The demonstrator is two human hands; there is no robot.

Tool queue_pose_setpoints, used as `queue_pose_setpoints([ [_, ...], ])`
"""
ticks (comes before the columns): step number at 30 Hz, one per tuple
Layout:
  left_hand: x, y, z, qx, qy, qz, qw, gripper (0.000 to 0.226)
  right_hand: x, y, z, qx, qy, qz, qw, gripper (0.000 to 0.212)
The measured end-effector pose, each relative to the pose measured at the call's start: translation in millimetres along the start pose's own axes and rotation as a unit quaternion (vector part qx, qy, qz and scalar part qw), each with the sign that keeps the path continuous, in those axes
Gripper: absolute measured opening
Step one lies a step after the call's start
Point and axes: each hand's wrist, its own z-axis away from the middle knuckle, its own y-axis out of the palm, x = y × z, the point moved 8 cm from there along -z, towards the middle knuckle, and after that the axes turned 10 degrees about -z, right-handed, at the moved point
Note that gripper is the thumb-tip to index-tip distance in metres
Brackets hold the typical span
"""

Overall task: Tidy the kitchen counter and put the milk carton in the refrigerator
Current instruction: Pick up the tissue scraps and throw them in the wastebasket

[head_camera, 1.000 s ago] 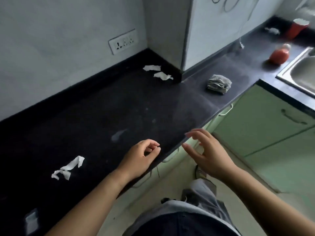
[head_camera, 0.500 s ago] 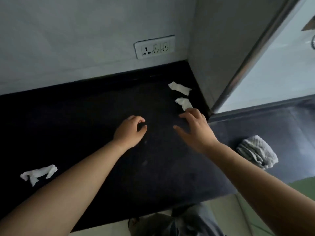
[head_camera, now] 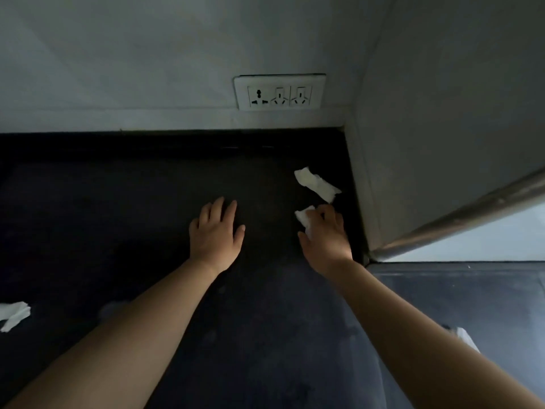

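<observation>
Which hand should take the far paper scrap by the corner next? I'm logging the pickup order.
Right, probably. The right hand already sits on the near scrap, just short of the far scrap. The left hand lies flat on the counter, farther off.

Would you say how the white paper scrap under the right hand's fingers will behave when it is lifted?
The paper scrap looks crumpled and thin, so probably floppy and very light. The right hand should pinch it easily; on the smooth dark counter it may slide if pushed.
</observation>
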Motion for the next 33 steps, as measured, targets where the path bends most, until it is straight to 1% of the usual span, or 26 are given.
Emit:
queue_pose_setpoints([
  [4, 2.2, 3.1, 2.9, -0.014, 0.003, 0.01, 1.0, 0.058, 6.6, 2.4, -8.9, 0.017, -0.063, -0.021, 0.998, 0.027],
  [5, 2.6, 2.5, 2.8, -0.018, 0.005, 0.01, 1.0, 0.058, 12.3, -2.7, -14.2, 0.002, -0.08, -0.036, 0.996, 0.024],
  [8, 0.9, 2.6, 2.2, -0.02, 0.008, 0.005, 1.0, 0.058, 31.1, -31.9, -34.3, -0.098, -0.112, -0.096, 0.984, 0.023],
  [10, 0.7, 3.0, 1.0, -0.019, 0.007, -0.004, 1.0, 0.058, 35.7, -40.7, -51.9, -0.135, -0.109, -0.088, 0.981, 0.024],
  [11, 0.6, 3.1, -0.1, -0.017, 0.008, -0.009, 1.0, 0.059, 32.7, -40.1, -61.7, -0.14, -0.096, -0.057, 0.984, 0.025],
  [13, 1.8, 2.2, -1.2, -0.013, 0.01, -0.022, 1.0, 0.059, 19.1, -29.9, -75.7, -0.117, -0.052, 0.012, 0.992, 0.028],
  [14, 2.4, 1.6, -1.1, -0.013, 0.011, -0.026, 1.0, 0.06, 13.6, -22.6, -77.5, -0.095, -0.041, 0.021, 0.994, 0.029],
  [16, 2.5, 1.2, -0.5, -0.012, 0.011, -0.029, 0.999, 0.06, 12.0, -11.9, -72.4, -0.069, -0.061, 0.009, 0.996, 0.027],
  [19, 2.3, 1.6, 0.9, 0.001, 0.015, -0.022, 1.0, 0.059, 18.5, -1.7, -51.6, -0.046, -0.097, 0.025, 0.994, 0.027],
  [21, 5.5, -0.4, 2.1, 0.012, 0.028, -0.003, 1.0, 0.059, 23.2, 8.0, -36.1, -0.008, -0.092, 0.021, 0.996, 0.029],
  [23, 11.4, -5.3, 6.0, 0.024, 0.05, 0.02, 0.998, 0.058, 32.3, 13.9, -23.6, 0.028, -0.079, -0.018, 0.996, 0.026],
  [25, 22.7, -12.8, 15.1, 0.022, 0.065, 0.034, 0.997, 0.056, 51.0, 12.4, -13.4, 0.043, -0.073, -0.054, 0.995, 0.023],
  [27, 41.6, -21.1, 29.8, 0.011, 0.061, 0.05, 0.997, 0.053, 77.2, 8.3, -3.3, 0.036, -0.087, -0.081, 0.992, 0.022],
  [30, 80.8, -24.8, 62.8, 0.019, 0.028, 0.11, 0.993, 0.047, 131.3, 14.5, 17.4, 0.034, -0.142, -0.103, 0.984, 0.02],
  [33, 131.9, -21.7, 103.6, 0.016, -0.003, 0.15, 0.989, 0.042, 192.8, 51.3, 42.0, 0.081, -0.193, -0.113, 0.971, 0.02],
])
